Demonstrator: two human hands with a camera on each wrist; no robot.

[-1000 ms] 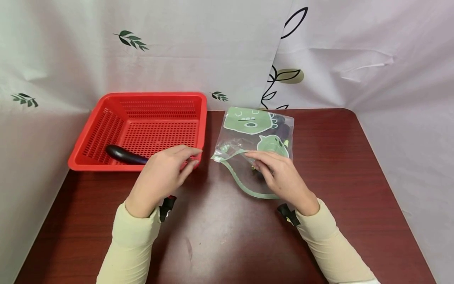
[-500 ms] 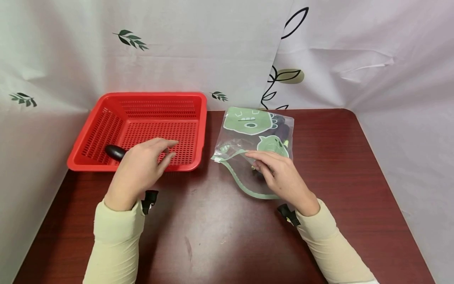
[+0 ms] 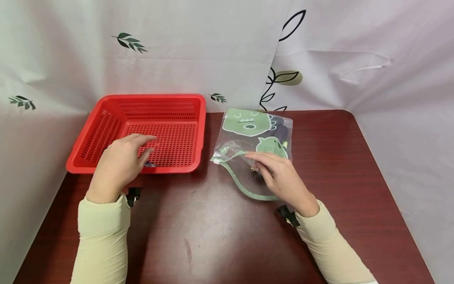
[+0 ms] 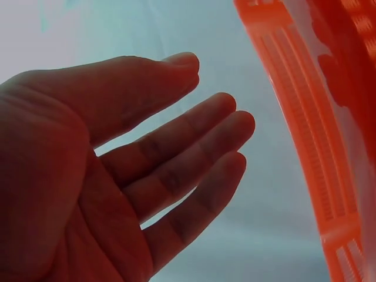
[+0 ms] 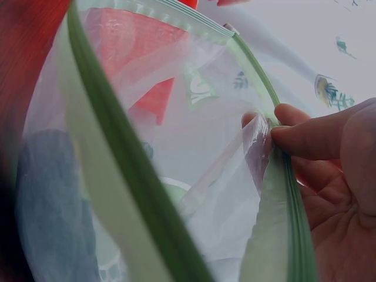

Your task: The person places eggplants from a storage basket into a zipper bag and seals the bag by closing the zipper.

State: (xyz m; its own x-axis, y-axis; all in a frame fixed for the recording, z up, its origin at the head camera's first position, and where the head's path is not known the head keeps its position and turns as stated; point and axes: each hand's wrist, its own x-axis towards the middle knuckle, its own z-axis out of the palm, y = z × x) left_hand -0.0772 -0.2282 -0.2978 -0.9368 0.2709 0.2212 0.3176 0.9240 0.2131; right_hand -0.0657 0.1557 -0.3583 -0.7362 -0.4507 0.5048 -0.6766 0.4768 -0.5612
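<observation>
Lying on the bench (image 3: pixel 213 240), a zip bag (image 3: pixel 248 140) is pinched at one lip by the right hand (image 3: pixel 281 179). Left hand (image 3: pixel 115 167), thumb and fingers apart, is held at the red basket (image 3: pixel 201 136); purple item (image 3: pixel 150 164) inside, mostly hidden. Were the pinch loosened, the mouth could be lost through sagging.

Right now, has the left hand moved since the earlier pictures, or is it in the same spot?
Yes. In the head view, the left hand has moved left, away from the red basket's right edge and toward its left side.
</observation>
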